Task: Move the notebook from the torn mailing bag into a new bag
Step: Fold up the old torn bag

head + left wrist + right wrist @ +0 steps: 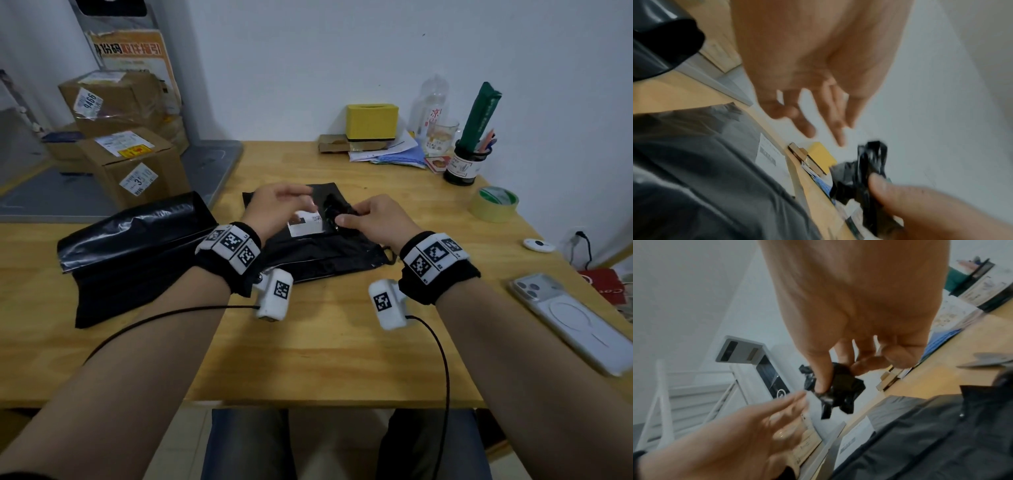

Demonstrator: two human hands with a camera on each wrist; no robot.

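Our right hand pinches a crumpled black scrap of the torn mailing bag beneath it, our left hand hovers slack; yanking could drag the unseen notebook off the worktop.

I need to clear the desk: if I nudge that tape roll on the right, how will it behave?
The tape roll lies flat on its side on the table, so a push would probably slide it, not roll it. It looks like a hollow ring, likely light. Tipped onto its edge, it could roll toward the table's right edge.
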